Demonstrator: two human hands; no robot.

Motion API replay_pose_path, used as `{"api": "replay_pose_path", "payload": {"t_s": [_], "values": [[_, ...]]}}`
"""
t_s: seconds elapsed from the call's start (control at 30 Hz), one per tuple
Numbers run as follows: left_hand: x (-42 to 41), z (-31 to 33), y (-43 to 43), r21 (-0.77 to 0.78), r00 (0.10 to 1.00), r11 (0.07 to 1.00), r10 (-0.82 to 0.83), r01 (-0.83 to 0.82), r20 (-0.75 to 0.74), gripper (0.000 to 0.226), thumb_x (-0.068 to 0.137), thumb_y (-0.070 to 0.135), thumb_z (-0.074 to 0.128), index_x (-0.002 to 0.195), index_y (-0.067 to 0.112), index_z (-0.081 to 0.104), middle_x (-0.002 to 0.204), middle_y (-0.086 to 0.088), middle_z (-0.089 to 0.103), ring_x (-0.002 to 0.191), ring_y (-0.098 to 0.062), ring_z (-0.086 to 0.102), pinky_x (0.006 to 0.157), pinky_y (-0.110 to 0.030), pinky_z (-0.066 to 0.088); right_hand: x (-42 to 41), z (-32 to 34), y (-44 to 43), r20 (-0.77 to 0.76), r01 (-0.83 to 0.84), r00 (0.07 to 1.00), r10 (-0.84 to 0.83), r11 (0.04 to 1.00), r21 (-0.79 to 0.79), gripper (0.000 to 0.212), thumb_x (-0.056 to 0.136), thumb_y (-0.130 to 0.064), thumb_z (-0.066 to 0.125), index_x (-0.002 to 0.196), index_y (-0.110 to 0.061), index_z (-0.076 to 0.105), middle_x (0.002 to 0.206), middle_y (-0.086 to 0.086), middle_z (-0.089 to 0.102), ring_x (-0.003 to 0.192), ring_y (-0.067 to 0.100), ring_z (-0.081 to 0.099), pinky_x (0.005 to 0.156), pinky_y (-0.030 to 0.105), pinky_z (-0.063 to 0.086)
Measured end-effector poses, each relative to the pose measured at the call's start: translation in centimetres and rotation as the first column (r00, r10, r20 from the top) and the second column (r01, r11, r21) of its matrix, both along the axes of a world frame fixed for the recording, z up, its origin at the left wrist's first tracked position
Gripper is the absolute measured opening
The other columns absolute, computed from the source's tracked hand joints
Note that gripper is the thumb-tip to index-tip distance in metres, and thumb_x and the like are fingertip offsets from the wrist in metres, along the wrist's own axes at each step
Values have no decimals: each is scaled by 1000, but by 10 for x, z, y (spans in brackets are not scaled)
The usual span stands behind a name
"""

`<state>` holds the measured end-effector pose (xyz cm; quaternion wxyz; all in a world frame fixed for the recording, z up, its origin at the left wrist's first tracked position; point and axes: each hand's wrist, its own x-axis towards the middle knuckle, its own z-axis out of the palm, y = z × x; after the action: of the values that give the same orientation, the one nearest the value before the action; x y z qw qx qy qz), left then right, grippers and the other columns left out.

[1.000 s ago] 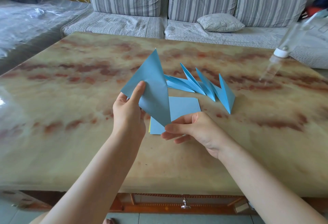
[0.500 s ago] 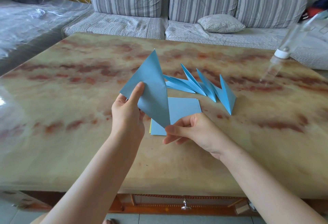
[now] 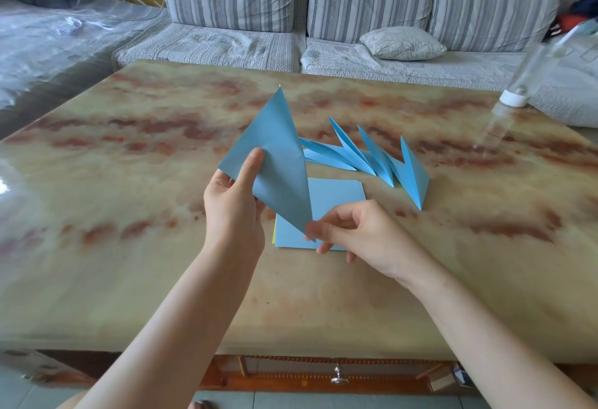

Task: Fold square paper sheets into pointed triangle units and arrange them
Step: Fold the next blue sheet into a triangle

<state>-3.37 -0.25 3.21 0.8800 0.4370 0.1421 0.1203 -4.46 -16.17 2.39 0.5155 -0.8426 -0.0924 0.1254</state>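
Above table [image 3: 129, 246] | folded blue triangle [image 3: 278, 162], point up | left hand [image 3: 233, 211] grips left corner | right hand [image 3: 359, 234] pinches bottom tip | finished triangles [image 3: 372, 159] behind square sheets [image 3: 333, 195]
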Motion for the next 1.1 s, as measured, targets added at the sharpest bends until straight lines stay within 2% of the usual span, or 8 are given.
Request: {"api": "replay_pose_path", "payload": {"t_s": [0.1, 0.2, 0.27, 0.33, 0.53, 0.67, 0.9, 1.1], "values": [[0, -3, -4, -1, 999, 999, -35, 35, 1, 13, 91, 17, 62, 104, 13, 64, 84, 2, 71, 68, -9, 66, 62, -20, 52, 6, 5, 0, 16, 140, 989, -146, 970, 198, 43, 67, -49, 69, 93, -14, 73, 89, 1, 75, 81, 12, 70, 67, 27, 51], [-2, -9, -15, -16, 995, 995, -95, 95, 0, 20, 90, 16, 63, 109, 12, 65, 98, -2, 72, 86, -13, 68, 77, -22, 56, 13, 8, 5, -9, 234, 967, -253, 878, 419, 28, 73, -34, 72, 94, -14, 73, 91, -3, 76, 85, 12, 69, 82, 29, 54], [-3, -12, -20, -22, 992, 992, -127, 127, -3, 21, 89, 17, 63, 110, 12, 66, 100, -1, 72, 89, -13, 68, 78, -22, 56, 16, 9, 9, -19, 285, 949, -315, 830, 479, 10, 80, -23, 73, 87, -15, 73, 87, -4, 75, 82, 10, 68, 83, 28, 54], [-4, -14, -23, -36, 987, 987, -160, 159, -22, 26, 89, 18, 63, 114, 11, 65, 105, -1, 72, 95, -13, 67, 85, -24, 54, 16, 9, 12, -51, 335, 930, -365, 781, 527, 5, 83, -18, 72, 86, -14, 73, 83, -2, 74, 77, 11, 68, 80, 26, 55], [-5, -18, -26, -27, 976, 979, -205, 203, -78, 25, 89, 20, 64, 114, 16, 66, 107, 1, 72, 94, -10, 67, 88, -25, 52, 20, 11, 13, -102, 433, 876, -472, 673, 600, 7, 83, -13, 72, 89, -12, 73, 82, 1, 73, 74, 14, 66, 75, 25, 55], [-7, -22, -27, -44, 972, 976, -217, 214, -87, 23, 88, 20, 65, 111, 18, 67, 106, 3, 72, 93, -10, 66, 85, -22, 52, 20, 11, 12, -48, 435, 860, -508, 681, 589, 9, 83, -11, 72, 91, -8, 74, 79, 0, 74, 71, 12, 67, 71, 22, 56], [-7, -21, -31, -58, 975, 978, -206, 201, -82, 22, 88, 20, 65, 111, 18, 66, 109, 2, 71, 99, -10, 65, 91, -24, 50, 16, 11, 12, -80, 437, 869, -489, 679, 590, 8, 81, -13, 74, 88, -11, 75, 78, -2, 75, 71, 11, 67, 72, 22, 55], [-6, -22, -28, -68, 972, 975, -217, 211, -89, 22, 88, 19, 65, 110, 19, 67, 108, 4, 72, 98, -10, 65, 90, -24, 50, 15, 10, 13, -100, 439, 871, -480, 673, 595, 6, 81, -13, 74, 86, -11, 74, 76, -2, 73, 68, 10, 66, 67, 17, 54]]}}
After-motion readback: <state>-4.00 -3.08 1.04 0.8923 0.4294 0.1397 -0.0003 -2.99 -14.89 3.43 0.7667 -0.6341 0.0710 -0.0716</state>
